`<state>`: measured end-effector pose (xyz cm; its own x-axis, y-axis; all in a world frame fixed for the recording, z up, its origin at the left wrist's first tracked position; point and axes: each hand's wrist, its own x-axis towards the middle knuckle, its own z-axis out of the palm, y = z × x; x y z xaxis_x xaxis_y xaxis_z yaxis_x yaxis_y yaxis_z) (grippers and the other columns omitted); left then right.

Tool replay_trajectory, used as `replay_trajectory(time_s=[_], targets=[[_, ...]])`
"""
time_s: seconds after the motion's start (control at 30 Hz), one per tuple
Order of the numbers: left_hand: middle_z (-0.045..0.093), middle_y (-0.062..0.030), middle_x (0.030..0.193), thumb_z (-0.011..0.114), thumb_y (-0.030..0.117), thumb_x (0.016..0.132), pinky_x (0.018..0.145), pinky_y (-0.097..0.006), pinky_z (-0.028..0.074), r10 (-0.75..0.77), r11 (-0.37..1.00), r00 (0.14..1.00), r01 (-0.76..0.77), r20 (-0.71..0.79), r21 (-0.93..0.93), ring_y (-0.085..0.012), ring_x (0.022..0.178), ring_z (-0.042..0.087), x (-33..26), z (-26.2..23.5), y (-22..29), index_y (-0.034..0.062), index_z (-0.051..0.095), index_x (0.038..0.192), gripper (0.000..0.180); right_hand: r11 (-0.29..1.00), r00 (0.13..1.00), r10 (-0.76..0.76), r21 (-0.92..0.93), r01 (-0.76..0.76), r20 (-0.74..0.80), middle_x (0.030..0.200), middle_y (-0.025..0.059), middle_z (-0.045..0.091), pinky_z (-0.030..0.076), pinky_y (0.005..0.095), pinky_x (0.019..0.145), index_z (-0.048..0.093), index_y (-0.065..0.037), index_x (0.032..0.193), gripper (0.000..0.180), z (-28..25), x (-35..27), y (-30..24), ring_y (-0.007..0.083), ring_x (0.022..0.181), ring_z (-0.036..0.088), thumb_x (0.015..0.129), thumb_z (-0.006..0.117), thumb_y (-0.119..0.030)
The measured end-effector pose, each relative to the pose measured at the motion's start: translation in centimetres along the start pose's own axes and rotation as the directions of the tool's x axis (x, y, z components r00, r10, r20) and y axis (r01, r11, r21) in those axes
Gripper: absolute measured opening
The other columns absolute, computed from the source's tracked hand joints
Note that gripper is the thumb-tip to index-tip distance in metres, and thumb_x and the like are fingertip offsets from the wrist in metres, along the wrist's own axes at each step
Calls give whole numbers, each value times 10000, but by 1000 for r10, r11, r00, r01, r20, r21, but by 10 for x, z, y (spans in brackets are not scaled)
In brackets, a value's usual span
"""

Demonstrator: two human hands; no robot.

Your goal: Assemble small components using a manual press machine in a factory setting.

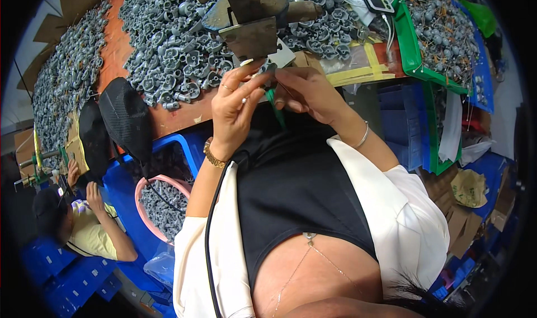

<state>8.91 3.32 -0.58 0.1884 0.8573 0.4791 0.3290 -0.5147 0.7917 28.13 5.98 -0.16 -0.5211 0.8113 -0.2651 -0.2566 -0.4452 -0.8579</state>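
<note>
- Grey small part (270, 68): pinched between left hand (235, 108) and right hand (307, 94), under the press (251, 36).
- Step, judged: fitting; next needs steady alignment.
- Grey castings (168, 50): heaped on far desk (117, 44).

press head (251, 33) looms just above hands (268, 94); grey castings (168, 55) crowd bench left.

The small dark part (269, 68) pinched between the left hand (238, 108) and the right hand (305, 91) is mostly covered by the fingers, so its shape cannot be told. Just above it, the metal press (251, 16) is cut off by the top edge. Whether each grip closes fully on the part is not clear.
</note>
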Motion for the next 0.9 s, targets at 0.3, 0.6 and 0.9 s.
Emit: replay_trajectory(time_s=[0.3, 0.6, 0.9], targets=[[594, -117, 1147, 511, 145, 959, 852, -273, 436, -462, 787, 811, 190, -358, -587, -134, 951, 562, -10, -19, -17, -53, 628, 1066, 254, 895, 924, -358, -331, 299, -134, 797, -1, 588, 436, 180, 557, 561, -51, 963, 92, -12, 18, 15, 36, 664, 561, 904, 597, -111], [607, -68, 831, 730, 19, 744, 558, -230, 423, -165, 983, 986, 165, -6, 78, -116, 625, 545, -8, 5, -7, 16, 664, 995, 259, 886, 960, -270, -370, 279, 77, 804, -9, 585, 449, 198, 565, 534, -43, 996, 162, -3, 21, 21, 59, 666, 572, 897, 613, -145], [553, -30, 718, 735, 46, 749, 498, -240, 349, -288, 935, 931, 324, -225, 142, -90, 550, 437, 2, 18, -32, 14, 686, 936, 195, 320, 783, -622, -909, 267, 11, 665, 82, 651, 474, 296, 524, 603, -42, 848, 139, 1, 28, 34, 204, 597, 657, 829, 659, -168]])
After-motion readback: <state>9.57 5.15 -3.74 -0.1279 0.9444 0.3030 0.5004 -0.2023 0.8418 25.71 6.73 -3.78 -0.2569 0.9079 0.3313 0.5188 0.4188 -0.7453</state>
